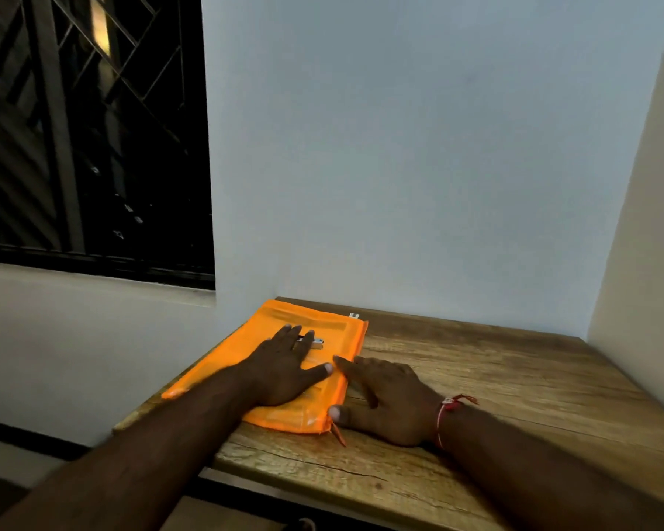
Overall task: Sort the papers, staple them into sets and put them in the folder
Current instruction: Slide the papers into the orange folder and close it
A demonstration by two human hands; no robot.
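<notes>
So the orange zip folder lies flat at the bottom centre of the frame, on the left end of a wooden table, with its far edge almost at the wall. The left hand sits palm-down right on top of it, fingers spread and straight, not gripping anything. There's a small silvery metal thing poking out by those fingertips; can't really tell what it is. The right hand lies flat on the wood just beside the folder's right edge, fingers relaxed, fingertips and thumb touching that edge. It has a red thread band on the wrist. A dark window with a grille fills the upper left.
</notes>
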